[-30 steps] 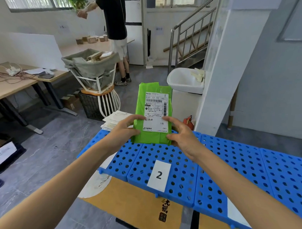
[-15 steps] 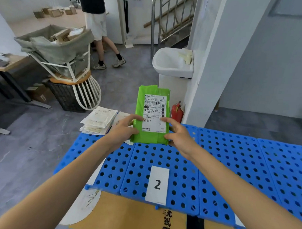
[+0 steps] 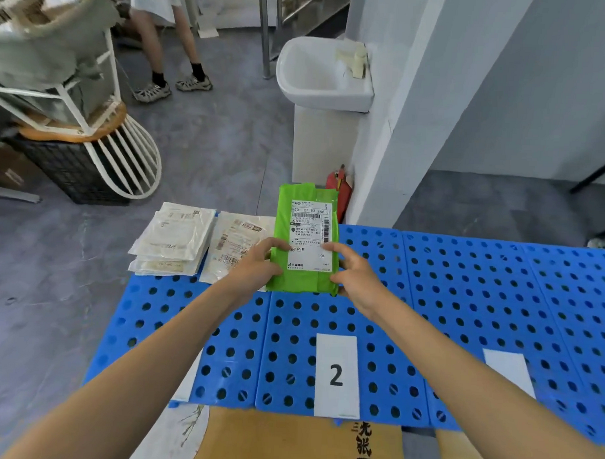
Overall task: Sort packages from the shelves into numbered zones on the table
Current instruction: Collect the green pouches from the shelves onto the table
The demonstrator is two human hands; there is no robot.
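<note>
I hold a green package (image 3: 306, 202) with a white shipping label (image 3: 309, 240) in both hands, above the far part of the blue perforated table (image 3: 463, 303). My left hand (image 3: 255, 267) grips its lower left edge and my right hand (image 3: 354, 275) grips its lower right edge, thumbs on the label. A white card marked 2 (image 3: 337, 374) lies on the table panel nearer to me, below the package. A second white card (image 3: 508, 372), its number not visible, lies to the right.
Several white packages (image 3: 177, 238) and another pale one (image 3: 237, 244) lie on the table's far left corner. Beyond stand a white sink (image 3: 320, 79), a red extinguisher (image 3: 343, 196), a white pillar (image 3: 418, 113), a wire-frame cart with a bag (image 3: 59, 93) and a person's legs (image 3: 170, 53).
The view has tilted down and closer to the table. The green package has come lower toward the table's far edge, still held by both hands.
</note>
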